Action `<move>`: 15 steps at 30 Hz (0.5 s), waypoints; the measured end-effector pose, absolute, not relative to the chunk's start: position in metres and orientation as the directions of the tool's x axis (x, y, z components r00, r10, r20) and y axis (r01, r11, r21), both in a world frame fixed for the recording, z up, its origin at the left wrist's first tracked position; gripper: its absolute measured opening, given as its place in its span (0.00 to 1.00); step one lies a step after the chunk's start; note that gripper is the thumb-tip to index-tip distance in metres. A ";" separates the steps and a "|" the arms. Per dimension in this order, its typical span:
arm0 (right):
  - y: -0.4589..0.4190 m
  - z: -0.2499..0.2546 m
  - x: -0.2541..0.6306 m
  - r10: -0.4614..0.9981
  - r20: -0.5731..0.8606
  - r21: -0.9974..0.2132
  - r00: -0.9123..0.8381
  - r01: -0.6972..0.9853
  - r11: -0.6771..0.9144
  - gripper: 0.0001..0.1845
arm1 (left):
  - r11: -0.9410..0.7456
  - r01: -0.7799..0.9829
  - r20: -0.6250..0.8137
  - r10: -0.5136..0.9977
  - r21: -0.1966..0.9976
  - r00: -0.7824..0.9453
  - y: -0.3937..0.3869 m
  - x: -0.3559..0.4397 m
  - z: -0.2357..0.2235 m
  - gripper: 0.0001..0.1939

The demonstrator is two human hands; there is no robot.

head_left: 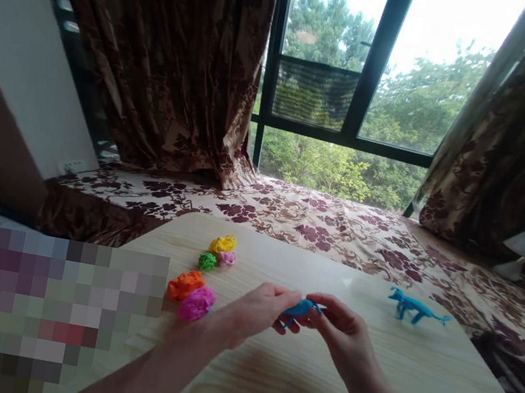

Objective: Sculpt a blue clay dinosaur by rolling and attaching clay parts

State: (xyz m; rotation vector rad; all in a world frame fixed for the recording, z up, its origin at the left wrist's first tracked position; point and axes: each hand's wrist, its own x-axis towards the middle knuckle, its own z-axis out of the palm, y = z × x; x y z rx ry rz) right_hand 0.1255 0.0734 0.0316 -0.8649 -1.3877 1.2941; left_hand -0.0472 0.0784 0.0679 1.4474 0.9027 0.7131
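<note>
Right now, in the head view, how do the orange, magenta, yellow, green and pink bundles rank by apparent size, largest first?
1. Orange bundle and magenta bundle: too alike to rank; both lie nearer the camera than the rest.
2. Yellow bundle.
3. Green bundle and pink bundle: too close to separate.

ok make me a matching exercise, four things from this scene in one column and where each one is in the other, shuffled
Things
1. yellow clump
2. blue animal figure
3. blue piece
4. orange clump

Places
A. held between the left hand and the right hand
B. right next to the magenta clump
C. farthest back of the clumps
D. standing toward the right side of the table

Pairs: 1-C, 2-D, 3-A, 4-B
</note>
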 end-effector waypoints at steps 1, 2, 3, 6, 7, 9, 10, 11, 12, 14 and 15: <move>0.075 0.028 0.131 0.952 0.249 -0.968 -0.177 -0.077 0.239 0.11 | 0.072 0.074 -0.101 0.837 0.995 0.538 0.084 -0.039 0.065 0.21; 0.076 0.024 0.135 0.946 0.302 -0.953 -0.120 -0.009 0.303 0.10 | 0.104 0.045 -0.111 0.823 0.994 0.557 0.089 -0.032 0.061 0.20; 0.077 0.021 0.139 0.935 0.347 -0.934 -0.079 0.061 0.352 0.09 | 0.114 0.023 -0.107 0.821 0.993 0.561 0.093 -0.028 0.057 0.18; 0.077 0.014 0.145 0.928 0.366 -0.916 -0.076 0.149 0.373 0.10 | 0.092 -0.024 -0.068 0.861 0.995 0.504 0.096 -0.022 0.047 0.14; 0.076 0.013 0.146 0.935 0.343 -0.926 -0.095 0.136 0.353 0.11 | 0.078 -0.034 -0.052 0.878 0.996 0.475 0.096 -0.021 0.044 0.13; 0.075 0.013 0.146 0.945 0.303 -0.941 -0.125 0.117 0.317 0.14 | 0.060 -0.029 -0.042 0.900 0.998 0.433 0.093 -0.021 0.039 0.13; 0.074 0.013 0.146 0.946 0.295 -0.942 -0.134 0.124 0.312 0.14 | 0.054 -0.018 -0.042 0.907 0.998 0.420 0.092 -0.020 0.037 0.13; 0.073 0.014 0.146 0.944 0.300 -0.938 -0.140 0.139 0.319 0.13 | 0.052 -0.008 -0.044 0.911 0.999 0.411 0.091 -0.020 0.036 0.14; 0.073 0.015 0.146 0.940 0.308 -0.931 -0.148 0.158 0.330 0.11 | 0.055 -0.001 -0.050 0.912 0.998 0.406 0.090 -0.020 0.035 0.14; 0.073 0.016 0.146 0.930 0.333 -0.912 -0.157 0.196 0.360 0.08 | 0.075 0.003 -0.070 0.907 0.997 0.416 0.090 -0.020 0.035 0.16; 0.073 0.016 0.146 0.925 0.347 -0.902 -0.158 0.216 0.375 0.08 | 0.089 0.005 -0.082 0.902 0.996 0.424 0.090 -0.020 0.035 0.16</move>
